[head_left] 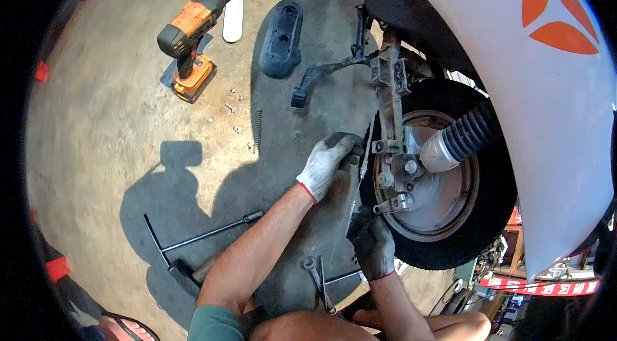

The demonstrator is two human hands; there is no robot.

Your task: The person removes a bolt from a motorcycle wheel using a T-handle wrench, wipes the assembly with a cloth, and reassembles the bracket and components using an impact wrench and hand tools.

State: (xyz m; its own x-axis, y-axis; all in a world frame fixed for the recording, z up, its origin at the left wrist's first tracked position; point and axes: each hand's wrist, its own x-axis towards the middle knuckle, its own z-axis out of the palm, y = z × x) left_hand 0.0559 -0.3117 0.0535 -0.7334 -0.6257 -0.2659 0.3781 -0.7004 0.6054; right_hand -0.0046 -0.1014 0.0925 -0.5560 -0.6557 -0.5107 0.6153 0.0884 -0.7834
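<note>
A thin brake cable with pale metal fittings runs down beside the wheel hub of a scooter. My left hand, in a white and dark-grey work glove, has its fingers curled at the cable's upper part. Lower down, my right hand, gloved alike, pinches the cable near the brake lever arm. The fingertips of both hands are partly hidden. Right of the hands is the wheel's black tyre, with a rusty metal bracket and a black ribbed rubber boot at the hub.
On the concrete floor at left stand an orange impact wrench, a dark oblong cover, a spring and several bolts. A T-handle wrench, a hammer and spanners lie near my legs. A white body panel overhangs the wheel.
</note>
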